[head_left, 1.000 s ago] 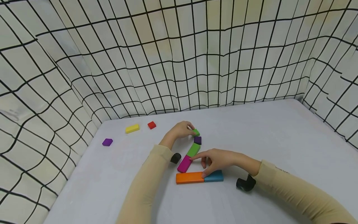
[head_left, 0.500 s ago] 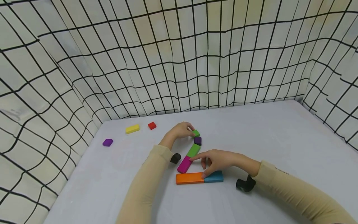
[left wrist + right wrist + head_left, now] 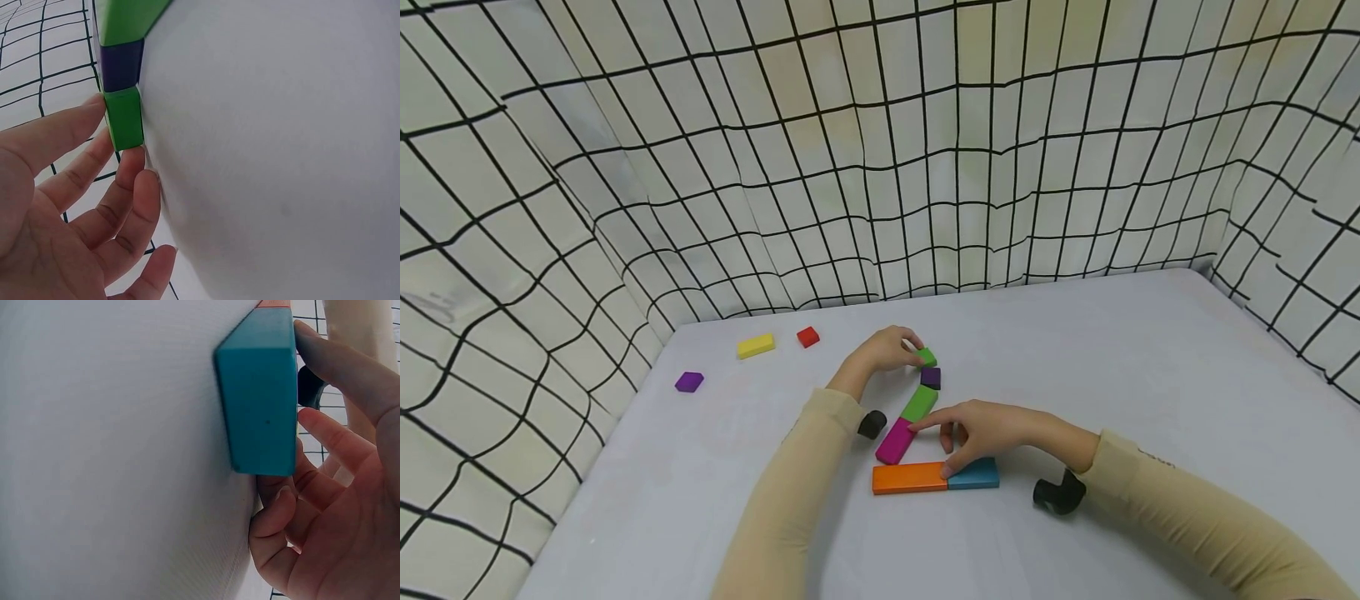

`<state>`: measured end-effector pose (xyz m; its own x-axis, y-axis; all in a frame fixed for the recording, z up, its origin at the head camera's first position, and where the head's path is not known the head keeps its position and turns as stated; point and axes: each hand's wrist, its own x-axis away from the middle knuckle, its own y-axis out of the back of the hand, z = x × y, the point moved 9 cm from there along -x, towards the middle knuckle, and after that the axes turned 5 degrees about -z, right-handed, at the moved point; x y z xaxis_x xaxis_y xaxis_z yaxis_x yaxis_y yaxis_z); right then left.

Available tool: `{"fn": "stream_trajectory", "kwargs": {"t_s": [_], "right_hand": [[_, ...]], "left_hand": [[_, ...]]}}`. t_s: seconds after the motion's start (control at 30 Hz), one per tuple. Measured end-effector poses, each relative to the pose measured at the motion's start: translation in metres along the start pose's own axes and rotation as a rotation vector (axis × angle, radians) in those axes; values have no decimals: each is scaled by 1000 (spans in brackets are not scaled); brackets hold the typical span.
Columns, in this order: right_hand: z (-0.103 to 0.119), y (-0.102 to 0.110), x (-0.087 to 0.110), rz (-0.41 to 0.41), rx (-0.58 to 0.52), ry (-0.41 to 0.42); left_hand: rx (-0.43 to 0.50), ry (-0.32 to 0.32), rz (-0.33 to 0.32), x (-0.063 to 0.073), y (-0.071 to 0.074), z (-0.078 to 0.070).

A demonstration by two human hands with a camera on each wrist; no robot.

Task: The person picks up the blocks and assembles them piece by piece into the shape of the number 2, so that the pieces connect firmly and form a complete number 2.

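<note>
L hand (image 3: 889,348) has the small green block (image 3: 927,357) pinched btwn thumb & fingertips at the far end of a bent row on the white table (image 3: 1075,350); in the L wrist view the thumb sits nr the seam w/ the dark purple block (image 3: 930,378) & a fingertip meets the free end, prob. so the piece sits snug vs. its neighbour w/o twisting. Dark purple then meets the longer green block (image 3: 919,404), which runs end to end into the magenta block (image 3: 895,442), slanting toward the person. R hand (image 3: 981,427) isn't clenched & grasps nothing: index reaches out to magenta's R edge, thumb rests on the orange block (image 3: 908,478) by its seam w/ the blue block (image 3: 974,473), other fingers bent under the palm. That spread looks like a steadying touch, bracing two parts at once, presumably bc light pieces shift easily when one end is pushed. Orange & blue lie end to end crosswise, magenta's near end just beside orange; can't tell if they touch. Purple block (image 3: 688,382), yellow block (image 3: 756,346) & red block (image 3: 808,337) lie loose, well apart from the row on the L, maybe parked there for elbow room.
</note>
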<state>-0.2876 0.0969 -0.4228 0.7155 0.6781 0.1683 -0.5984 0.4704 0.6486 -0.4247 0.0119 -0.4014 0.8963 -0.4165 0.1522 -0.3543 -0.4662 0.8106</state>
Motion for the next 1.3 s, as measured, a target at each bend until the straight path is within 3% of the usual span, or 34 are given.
{"fn": "stream_trajectory", "kwargs": {"t_s": [0.67, 1.0, 1.3], "right_hand": [[1, 0, 1, 3, 6, 2], [-1, 0, -1, 2, 10, -18], [0, 0, 0, 1, -1, -22]], "left_hand": [[5, -14, -13, 3, 3, -3], [52, -96, -199, 10, 47, 4], [68, -141, -310, 35, 81, 14]]}}
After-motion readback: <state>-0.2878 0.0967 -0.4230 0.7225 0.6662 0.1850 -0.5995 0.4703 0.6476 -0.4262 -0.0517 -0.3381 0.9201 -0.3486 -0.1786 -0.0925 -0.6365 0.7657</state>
